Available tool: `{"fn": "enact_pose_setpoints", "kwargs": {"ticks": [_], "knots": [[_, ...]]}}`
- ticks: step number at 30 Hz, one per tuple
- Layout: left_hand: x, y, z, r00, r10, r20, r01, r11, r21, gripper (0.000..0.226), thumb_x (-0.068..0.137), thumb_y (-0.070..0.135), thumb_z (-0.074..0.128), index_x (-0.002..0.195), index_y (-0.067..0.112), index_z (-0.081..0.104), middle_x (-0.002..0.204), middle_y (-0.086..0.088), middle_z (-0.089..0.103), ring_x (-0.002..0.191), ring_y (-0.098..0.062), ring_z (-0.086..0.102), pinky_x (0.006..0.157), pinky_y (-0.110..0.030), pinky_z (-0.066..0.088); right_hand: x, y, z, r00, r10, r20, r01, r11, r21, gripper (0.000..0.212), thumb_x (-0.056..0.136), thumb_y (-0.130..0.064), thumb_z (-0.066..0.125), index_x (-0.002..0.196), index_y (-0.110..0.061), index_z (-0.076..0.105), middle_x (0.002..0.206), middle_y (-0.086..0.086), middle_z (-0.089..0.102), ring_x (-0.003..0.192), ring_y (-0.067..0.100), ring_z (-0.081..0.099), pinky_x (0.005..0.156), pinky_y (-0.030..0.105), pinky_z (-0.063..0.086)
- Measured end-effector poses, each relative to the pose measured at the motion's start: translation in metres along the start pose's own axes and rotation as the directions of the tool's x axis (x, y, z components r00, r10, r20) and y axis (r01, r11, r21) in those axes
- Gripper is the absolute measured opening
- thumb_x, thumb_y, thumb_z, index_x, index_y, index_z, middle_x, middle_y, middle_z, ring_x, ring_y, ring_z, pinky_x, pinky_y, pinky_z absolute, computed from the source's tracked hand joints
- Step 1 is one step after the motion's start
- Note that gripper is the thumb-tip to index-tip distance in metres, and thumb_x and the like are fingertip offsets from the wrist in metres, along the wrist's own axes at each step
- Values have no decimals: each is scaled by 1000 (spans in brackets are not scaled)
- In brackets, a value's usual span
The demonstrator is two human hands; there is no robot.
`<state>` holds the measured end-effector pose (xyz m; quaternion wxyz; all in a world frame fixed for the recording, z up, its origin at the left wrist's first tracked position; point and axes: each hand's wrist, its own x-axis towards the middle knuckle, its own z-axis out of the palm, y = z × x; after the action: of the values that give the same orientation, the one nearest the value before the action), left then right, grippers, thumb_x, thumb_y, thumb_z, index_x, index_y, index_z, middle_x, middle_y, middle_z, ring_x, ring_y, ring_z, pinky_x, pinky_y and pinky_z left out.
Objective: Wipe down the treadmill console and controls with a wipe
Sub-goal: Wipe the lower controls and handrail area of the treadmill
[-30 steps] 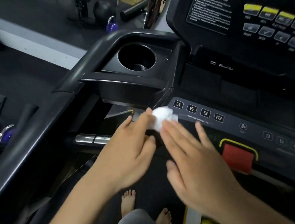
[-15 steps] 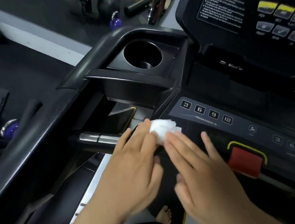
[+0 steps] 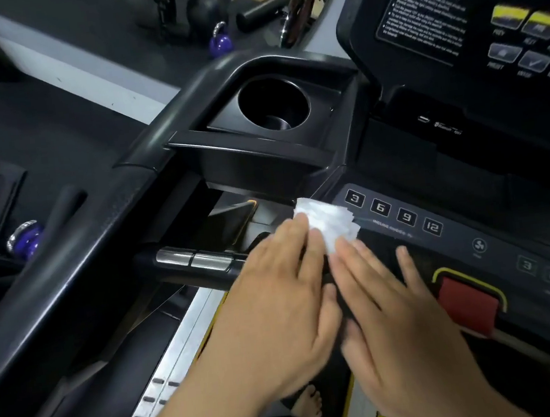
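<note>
A crumpled white wipe (image 3: 327,224) lies on the left end of the black treadmill control strip (image 3: 467,220), just left of the keys marked 3, 6, 9, 12 (image 3: 393,212). The fingertips of both hands rest on the wipe's near edge. My left hand (image 3: 277,297) lies flat, fingers touching the wipe's left side. Beside it, my right hand (image 3: 391,305) is flat too, fingertips on the wipe's lower right. The upper console (image 3: 450,17) with a caution label and yellow and grey buttons rises at the top right.
A round cup holder (image 3: 273,104) sits in the black tray behind the wipe. A chrome-banded handlebar (image 3: 197,261) runs left under my left hand. A red stop key (image 3: 468,306) is right of my right hand. Purple kettlebells (image 3: 220,41) stand on the floor.
Both hands and the wipe have stayed together at the strip's left end; the camera has drifted, so the console sits lower and further right in view. The wipe looks more spread out.
</note>
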<state>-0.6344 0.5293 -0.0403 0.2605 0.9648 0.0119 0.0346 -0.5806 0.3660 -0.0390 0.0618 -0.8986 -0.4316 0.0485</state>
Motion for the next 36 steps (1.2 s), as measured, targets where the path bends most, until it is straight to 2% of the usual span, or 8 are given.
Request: {"fn": "enact_pose_setpoints", "kwargs": {"ticks": [6,10,13,17,21,25,28,36], "knots": [[55,1,2,999,12,30,-14,999,50,62,100,31,29,156,9,15,164,-10,10,151,-18,6,122,-36,5,37,22,-21,995,103,-14,-104,990,-98,62,90,-26,25,149,-11,33,157,2,29,146,11,21,118,57,12],[56,1,-7,998,46,30,-46,999,10,50,96,28,33,141,7,42,150,-11,39,133,-24,39,113,-30,25,32,21,-27,994,109,-18,-110,993,-52,60,88,-23,28,146,-11,40,153,2,37,143,11,27,118,54,14],[16,-5,-8,998,15,54,-16,1000,15,49,92,32,31,132,11,50,143,-8,45,115,-27,51,104,-34,38,9,14,-26,995,68,-72,-67,998,19,54,87,-22,35,138,-12,48,142,1,52,137,13,40,115,55,22],[15,-6,-3,999,26,30,-27,999,43,53,90,29,33,135,6,52,143,-13,47,129,-28,47,110,-37,36,23,15,-23,996,16,-82,-14,1000,28,61,86,-19,32,145,-8,40,151,5,41,143,14,30,117,51,22],[53,4,-1,998,70,1,-70,997,41,62,89,27,26,145,6,41,158,-11,29,150,-22,19,121,-38,18,42,28,-21,997,66,-27,-68,997,-47,68,85,-22,22,152,-12,23,159,2,22,147,11,14,119,50,15],[47,5,1,993,116,-16,-117,992,-44,55,87,24,30,132,2,54,148,-12,43,141,-23,36,115,-38,31,32,29,-21,997,79,-12,-80,992,-94,62,89,-25,26,149,-12,30,156,3,29,146,14,21,118,54,17],[13,0,7,992,118,-44,-121,990,-76,55,84,20,37,134,7,55,147,-6,49,145,-18,31,117,-38,27,4,13,-8,999,36,1,-36,995,-93,57,92,-32,34,145,-10,37,155,4,34,145,16,25,116,55,19],[48,18,13,998,42,40,-52,964,261,70,92,39,8,157,13,4,165,-5,-2,151,-16,-9,122,-47,3,28,33,-25,990,142,-5,-142,984,-110,57,94,-31,23,149,-17,23,158,-2,24,146,9,16,117,57,14]]}}
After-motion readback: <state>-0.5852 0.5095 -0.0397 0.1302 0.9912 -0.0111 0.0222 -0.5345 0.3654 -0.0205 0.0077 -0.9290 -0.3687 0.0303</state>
